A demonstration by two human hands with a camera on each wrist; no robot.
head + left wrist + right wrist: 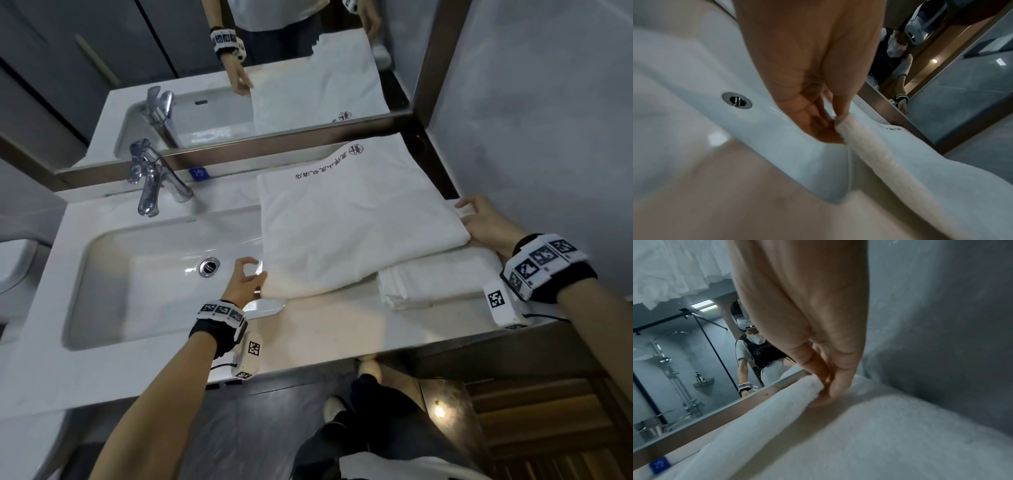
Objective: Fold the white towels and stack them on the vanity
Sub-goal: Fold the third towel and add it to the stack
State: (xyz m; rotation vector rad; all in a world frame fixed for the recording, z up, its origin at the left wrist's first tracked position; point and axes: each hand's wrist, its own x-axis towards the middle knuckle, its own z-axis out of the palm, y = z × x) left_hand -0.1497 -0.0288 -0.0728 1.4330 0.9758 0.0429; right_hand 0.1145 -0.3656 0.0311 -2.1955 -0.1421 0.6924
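Note:
A large white towel [352,222] with dark embroidered lettering lies folded on the vanity [325,329], right of the sink; its left part overhangs the basin. My left hand [255,286] pinches its near-left corner between thumb and fingers [840,100]. My right hand [469,222] grips the folded right edge, thumb on top. In the right wrist view the fingers [840,382] hold the thick towel edge [756,418]. A smaller folded white towel [442,277] lies under the large one at the front right.
The white sink basin [137,281] with its drain [209,266] takes the left half of the vanity. A chrome faucet [150,178] stands behind it. A framed mirror [239,68] runs along the back, and a grey wall [548,120] closes the right side.

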